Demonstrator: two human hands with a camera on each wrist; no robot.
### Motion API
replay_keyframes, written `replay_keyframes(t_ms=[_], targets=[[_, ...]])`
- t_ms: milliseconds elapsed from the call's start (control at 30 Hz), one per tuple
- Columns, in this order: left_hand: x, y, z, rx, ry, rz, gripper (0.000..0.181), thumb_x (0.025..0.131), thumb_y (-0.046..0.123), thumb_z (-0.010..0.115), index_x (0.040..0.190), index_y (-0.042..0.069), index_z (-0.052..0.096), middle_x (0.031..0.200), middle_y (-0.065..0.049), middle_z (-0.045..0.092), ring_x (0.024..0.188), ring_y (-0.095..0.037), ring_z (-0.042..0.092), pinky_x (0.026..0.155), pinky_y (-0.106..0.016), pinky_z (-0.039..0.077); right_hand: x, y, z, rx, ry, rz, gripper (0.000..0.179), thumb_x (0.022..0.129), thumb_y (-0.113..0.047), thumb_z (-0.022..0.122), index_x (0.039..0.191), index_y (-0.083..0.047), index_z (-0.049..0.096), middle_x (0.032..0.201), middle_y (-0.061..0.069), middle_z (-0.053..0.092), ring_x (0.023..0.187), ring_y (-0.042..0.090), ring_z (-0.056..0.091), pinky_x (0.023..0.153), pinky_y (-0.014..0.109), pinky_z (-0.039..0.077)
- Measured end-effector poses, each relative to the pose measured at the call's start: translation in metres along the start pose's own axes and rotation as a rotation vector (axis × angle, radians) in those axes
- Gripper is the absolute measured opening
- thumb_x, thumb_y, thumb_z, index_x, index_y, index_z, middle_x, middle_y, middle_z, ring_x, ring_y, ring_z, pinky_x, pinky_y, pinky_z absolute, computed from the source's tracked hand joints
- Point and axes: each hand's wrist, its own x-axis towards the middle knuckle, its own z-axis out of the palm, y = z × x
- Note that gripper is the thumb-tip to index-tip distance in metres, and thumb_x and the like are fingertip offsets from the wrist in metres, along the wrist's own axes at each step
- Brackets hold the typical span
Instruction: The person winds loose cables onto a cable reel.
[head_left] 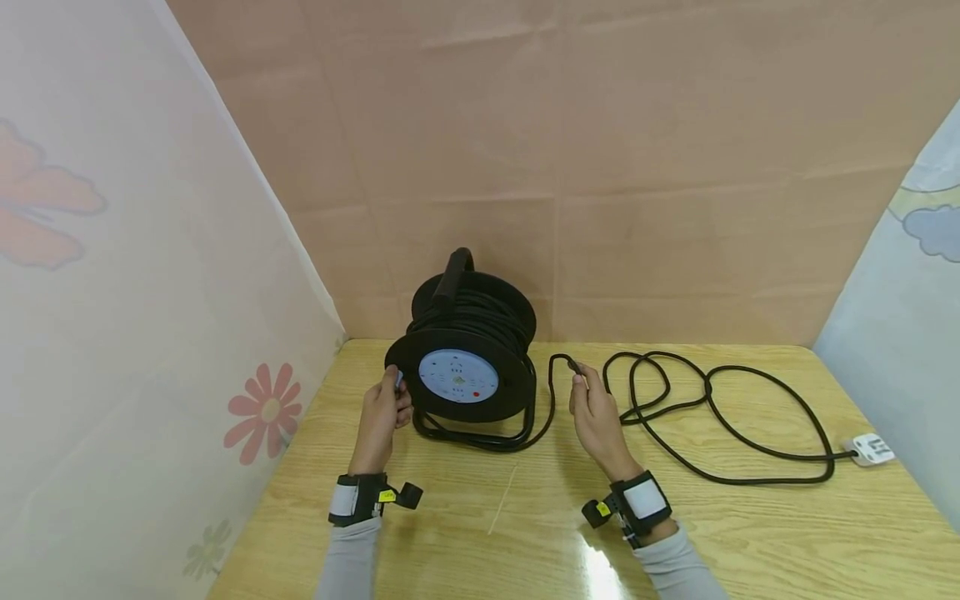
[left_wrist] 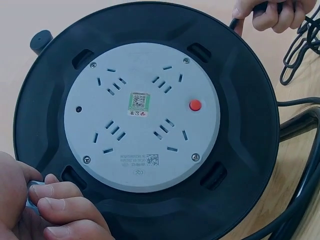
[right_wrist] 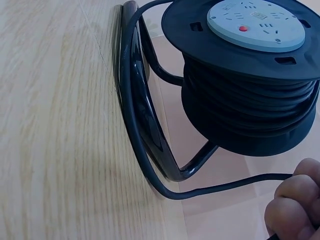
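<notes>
A black cable reel (head_left: pixel 480 310) stands upright on its tubular frame (right_wrist: pixel 150 115), thick with wound black cable. Its front disc bears a pale round socket panel (left_wrist: pixel 142 150) with a red button (left_wrist: pixel 195 105). At the disc's left edge my left hand (head_left: pixel 381 412) grips a small light-blue crank knob (left_wrist: pixel 34 192), partly hidden by the fingers. To the right of the reel, my right hand (head_left: pixel 597 414) holds the loose black cable (right_wrist: pixel 225 187) with curled fingers. From there the cable dips to the table and loops along the frame's foot.
More cable (head_left: pixel 765 450) lies in loose loops across the right of the wooden table (head_left: pixel 480 533), ending in a white plug (head_left: pixel 872 448) near the right wall. A brown paper backdrop (head_left: pixel 637 183) rises behind; a flowered white wall (head_left: pixel 150 292) stands at left.
</notes>
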Motion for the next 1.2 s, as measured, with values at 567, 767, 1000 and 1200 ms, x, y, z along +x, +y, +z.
replay_keyframes(t_ms=[567, 767, 1000, 1200], targets=[[0.002, 0.009, 0.002, 0.025, -0.009, 0.004, 0.052, 0.101, 0.053, 0.040, 0.086, 0.003, 0.043, 0.063, 0.001, 0.033, 0.049, -0.009, 0.034, 0.045, -0.020, 0.029, 0.004, 0.042, 0.009, -0.031, 0.016, 0.002, 0.037, 0.109, -0.020, 0.027, 0.131, 0.002, 0.048, 0.066, 0.004, 0.051, 0.043, 0.011, 0.035, 0.045, 0.030, 0.034], [0.001, 0.010, 0.004, -0.009, -0.011, 0.003, 0.050, 0.101, 0.052, 0.040, 0.086, 0.004, 0.042, 0.063, 0.001, 0.033, 0.049, -0.008, 0.033, 0.044, -0.019, 0.028, 0.004, 0.042, 0.007, -0.042, -0.021, 0.005, 0.043, 0.109, -0.024, 0.024, 0.139, 0.001, 0.041, 0.066, 0.009, 0.053, 0.043, 0.012, 0.038, 0.045, 0.029, 0.037], [0.002, 0.014, 0.006, -0.040, -0.026, 0.027, 0.053, 0.100, 0.054, 0.041, 0.084, 0.004, 0.042, 0.061, 0.002, 0.032, 0.047, -0.008, 0.031, 0.044, -0.022, 0.025, 0.004, 0.038, 0.005, -0.047, 0.005, 0.023, 0.039, 0.108, -0.019, 0.023, 0.132, 0.000, 0.046, 0.075, 0.003, 0.054, 0.049, 0.014, 0.043, 0.047, 0.029, 0.038], [0.002, 0.016, 0.007, -0.043, -0.032, 0.031, 0.053, 0.100, 0.055, 0.041, 0.083, 0.004, 0.042, 0.060, 0.002, 0.032, 0.046, -0.008, 0.031, 0.043, -0.021, 0.025, 0.002, 0.039, 0.007, -0.063, 0.037, 0.030, 0.037, 0.108, -0.022, 0.029, 0.131, -0.002, 0.049, 0.063, 0.005, 0.049, 0.044, 0.014, 0.038, 0.043, 0.029, 0.036]])
